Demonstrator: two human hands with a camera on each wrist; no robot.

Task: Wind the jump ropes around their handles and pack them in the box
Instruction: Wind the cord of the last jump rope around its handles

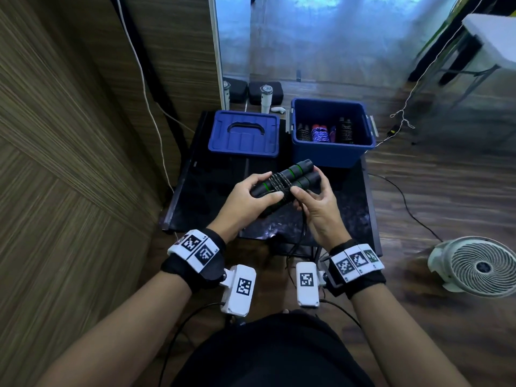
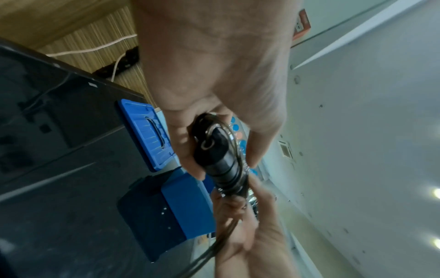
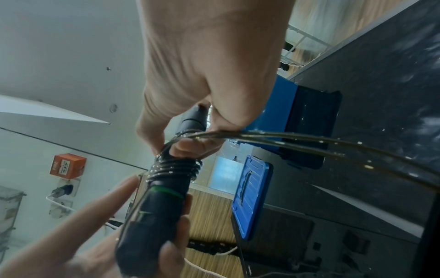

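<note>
Jump rope (image 1: 282,185): 2 black handles (image 1: 298,174) with green rings, held side by side above the dark surface (image 1: 212,196), several turns of cord wound round their middle. Left hand (image 1: 245,199): fingers curled round the near handle ends. Right hand (image 1: 318,208): pinching the cord at the coil; loose cord (image 1: 300,236) hangs below. Blue box (image 1: 332,152): open, at the far right of the surface, holding wound ropes. Blue lid (image 1: 245,135): flat, just left of the box.

White fan (image 1: 479,266) on floor, far right of the fingers; white bottle (image 1: 266,98) beyond them; dark bench (image 1: 212,202) beneath.
</note>
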